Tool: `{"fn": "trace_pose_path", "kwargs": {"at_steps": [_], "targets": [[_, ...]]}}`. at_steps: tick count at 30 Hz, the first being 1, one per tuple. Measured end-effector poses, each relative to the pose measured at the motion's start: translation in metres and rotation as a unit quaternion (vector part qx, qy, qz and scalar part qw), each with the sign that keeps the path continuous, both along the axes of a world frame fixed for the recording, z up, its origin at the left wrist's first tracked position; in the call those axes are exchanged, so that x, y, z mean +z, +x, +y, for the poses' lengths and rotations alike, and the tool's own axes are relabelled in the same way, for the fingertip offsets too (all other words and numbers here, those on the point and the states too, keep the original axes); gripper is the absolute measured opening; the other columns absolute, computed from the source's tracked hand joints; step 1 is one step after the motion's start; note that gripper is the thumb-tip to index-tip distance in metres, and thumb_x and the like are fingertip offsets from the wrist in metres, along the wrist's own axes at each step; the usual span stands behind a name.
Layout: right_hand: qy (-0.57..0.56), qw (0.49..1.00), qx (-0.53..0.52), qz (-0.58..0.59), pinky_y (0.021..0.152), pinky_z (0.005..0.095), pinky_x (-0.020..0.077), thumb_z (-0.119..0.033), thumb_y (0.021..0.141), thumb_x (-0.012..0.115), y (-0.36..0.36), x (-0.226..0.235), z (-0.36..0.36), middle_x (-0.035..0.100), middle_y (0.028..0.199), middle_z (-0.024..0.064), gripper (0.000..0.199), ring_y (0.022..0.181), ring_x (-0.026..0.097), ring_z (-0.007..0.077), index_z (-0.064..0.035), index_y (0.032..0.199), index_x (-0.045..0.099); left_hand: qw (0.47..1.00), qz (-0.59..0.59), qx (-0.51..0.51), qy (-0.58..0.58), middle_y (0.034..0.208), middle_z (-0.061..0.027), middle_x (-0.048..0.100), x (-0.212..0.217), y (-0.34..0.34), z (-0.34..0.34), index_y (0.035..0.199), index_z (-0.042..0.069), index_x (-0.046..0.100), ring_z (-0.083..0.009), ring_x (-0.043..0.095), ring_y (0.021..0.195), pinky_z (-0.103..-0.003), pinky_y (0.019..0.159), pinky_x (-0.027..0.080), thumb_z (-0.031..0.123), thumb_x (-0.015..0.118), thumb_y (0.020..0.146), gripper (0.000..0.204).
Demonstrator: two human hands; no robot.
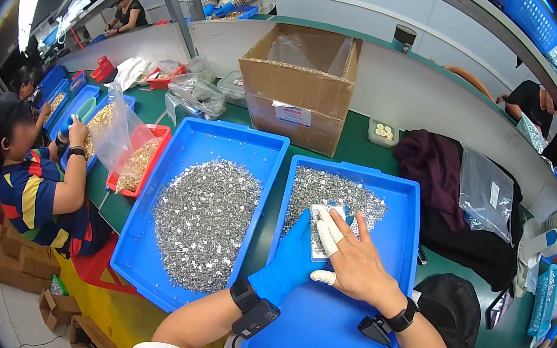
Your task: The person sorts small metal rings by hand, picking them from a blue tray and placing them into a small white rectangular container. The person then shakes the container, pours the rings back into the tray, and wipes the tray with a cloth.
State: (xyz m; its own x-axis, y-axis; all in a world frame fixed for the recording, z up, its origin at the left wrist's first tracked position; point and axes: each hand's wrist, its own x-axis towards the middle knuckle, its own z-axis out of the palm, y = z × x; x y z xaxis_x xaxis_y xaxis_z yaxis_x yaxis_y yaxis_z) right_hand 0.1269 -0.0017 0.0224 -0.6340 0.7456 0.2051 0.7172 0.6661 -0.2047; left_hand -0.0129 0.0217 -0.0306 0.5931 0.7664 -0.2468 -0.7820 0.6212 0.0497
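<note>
My left hand [285, 267], in a blue glove, grips a small white-rimmed rectangular tray [317, 250] with small metal pieces showing in it. Over that tray lies my right hand [357, 261], its fingers stretched out and white covers on some fingertips and the thumb. Both hands are above a blue bin [398, 263] on the right, whose far part holds a heap of small silvery metal parts [335, 188]. Another blue bin [263, 149], to the left, carries a larger heap of similar silvery parts [205, 223].
A cardboard box [297, 96] stands behind the bins. A red bin [163, 137] of gold-coloured parts sits at the left, near a co-worker [39, 181]. Dark cloths [433, 170] and a clear plastic bag [486, 191] lie to the right. A small tub [382, 133] stands beyond.
</note>
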Motion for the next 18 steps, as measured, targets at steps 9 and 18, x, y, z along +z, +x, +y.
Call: {"fn": "trace_pose_path", "kwargs": {"at_steps": [9,18], "targets": [[-0.015,1.000,-0.027,0.004,0.104,0.0529,0.0148,-0.050,0.075,0.055,0.000,-0.001,-0.001,0.036,0.133,0.0172,0.077,0.130,0.024,0.0293,0.0047,0.127,0.037,0.996,0.078,0.014,0.030,0.128,-0.0114,0.043,0.001,0.001,-0.001,0.129,0.008,0.037,-0.0263,0.045,0.115,-0.040,0.098,0.036,0.036,0.030,0.095,0.045],[-0.022,0.999,-0.033,0.020,0.104,0.0519,0.0134,-0.050,0.075,0.055,-0.003,0.002,0.002,0.033,0.134,0.0196,0.079,0.129,0.024,0.0323,0.0049,0.128,0.036,0.999,0.052,-0.008,0.001,0.126,-0.0095,0.045,0.012,0.001,-0.004,0.128,0.012,0.040,-0.0247,0.046,0.114,-0.038,0.097,0.037,0.036,0.031,0.095,0.042]]}}
